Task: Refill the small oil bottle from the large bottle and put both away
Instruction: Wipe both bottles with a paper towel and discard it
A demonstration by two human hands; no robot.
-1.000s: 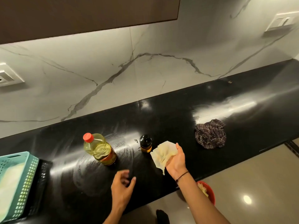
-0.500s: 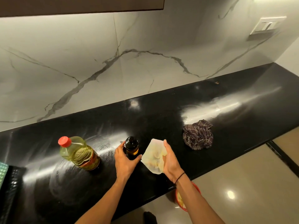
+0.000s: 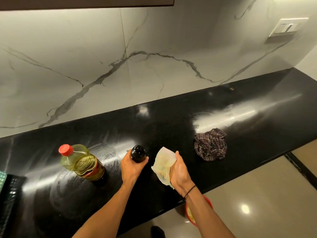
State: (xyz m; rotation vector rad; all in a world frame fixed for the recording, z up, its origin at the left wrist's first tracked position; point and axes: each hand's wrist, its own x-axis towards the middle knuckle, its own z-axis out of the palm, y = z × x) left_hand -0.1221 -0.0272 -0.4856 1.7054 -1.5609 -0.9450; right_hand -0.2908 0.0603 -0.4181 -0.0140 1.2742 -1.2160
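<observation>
The left hand (image 3: 132, 167), free a second before, had wrapped round the small oil bottle (image 3: 138, 153); the right hand (image 3: 179, 170) beside it pinched an oily tissue (image 3: 163, 164), presumably for wiping.

Crumpled plaid cloth (image 3: 210, 143) on black counter (image 3: 171, 121), marble backsplash (image 3: 120, 57) (grey veins), wall switch (image 3: 288, 28), red bowl (image 3: 208, 202) below

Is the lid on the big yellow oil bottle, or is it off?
On. The large bottle stands on the counter with its red cap on top.

Large bottle (image 3: 82, 164) left of small bottle (image 3: 138, 153), cloth (image 3: 210, 146) right
</observation>
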